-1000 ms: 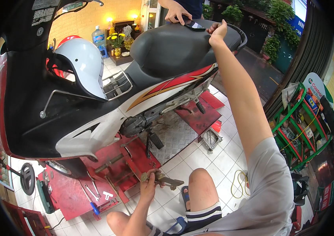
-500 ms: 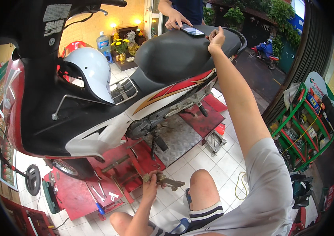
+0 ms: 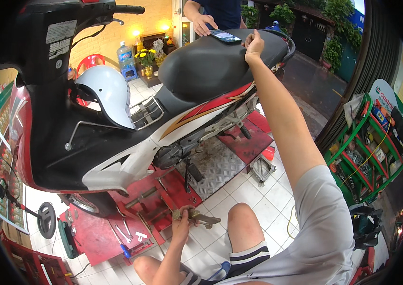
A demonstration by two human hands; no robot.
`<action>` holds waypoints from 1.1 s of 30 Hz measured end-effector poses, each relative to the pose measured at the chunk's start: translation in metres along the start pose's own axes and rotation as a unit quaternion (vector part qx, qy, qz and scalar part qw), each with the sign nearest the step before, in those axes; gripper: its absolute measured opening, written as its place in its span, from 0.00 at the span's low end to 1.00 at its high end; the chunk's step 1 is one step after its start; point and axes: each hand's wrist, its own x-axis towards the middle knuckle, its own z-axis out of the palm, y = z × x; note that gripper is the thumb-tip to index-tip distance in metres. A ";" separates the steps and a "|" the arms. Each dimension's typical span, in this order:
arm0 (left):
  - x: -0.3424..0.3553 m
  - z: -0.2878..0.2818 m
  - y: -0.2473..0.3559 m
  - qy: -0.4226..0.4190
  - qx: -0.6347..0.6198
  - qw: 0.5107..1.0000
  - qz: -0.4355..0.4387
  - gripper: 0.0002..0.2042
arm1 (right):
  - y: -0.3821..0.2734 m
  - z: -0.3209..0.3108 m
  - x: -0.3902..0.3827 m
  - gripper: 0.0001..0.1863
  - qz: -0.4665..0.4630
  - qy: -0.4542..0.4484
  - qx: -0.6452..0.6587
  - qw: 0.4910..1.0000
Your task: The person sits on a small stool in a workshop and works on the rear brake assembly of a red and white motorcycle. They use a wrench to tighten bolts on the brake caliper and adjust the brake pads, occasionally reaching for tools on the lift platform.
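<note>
My left hand [image 3: 181, 225] is low in front, between my knees, wrapped round one end of a long, dull brownish metal part [image 3: 205, 219]. The free end of that part points right, over the white floor tiles. My right arm reaches far forward, and my right hand [image 3: 254, 46] is at the black seat [image 3: 206, 64] of a red and white motorbike [image 3: 137, 159]. Its fingers are curled in; whether anything lies inside them is hidden. Just left of it, a phone [image 3: 225, 36] with a lit screen is on the seat, and another person's hand [image 3: 204, 24] touches it.
A white helmet [image 3: 106, 92] sits in the bike's step-through. Wrenches [image 3: 124, 230] and a blue-handled screwdriver [image 3: 125, 250] lie on the red lift [image 3: 92, 240]. A metal frame piece [image 3: 262, 171] rests on the tiles. Right stands a green tool rack [image 3: 365, 156].
My view has shifted slightly. Both hands keep their poses, the left still round the metal part. In the street, the passing blue-clad rider has moved left, mostly behind the seat's far end.
</note>
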 end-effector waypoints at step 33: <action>-0.001 0.008 -0.002 0.001 0.014 1.000 -0.017 0.13 | -0.006 0.001 -0.006 0.26 -0.004 -0.003 -0.030 1.000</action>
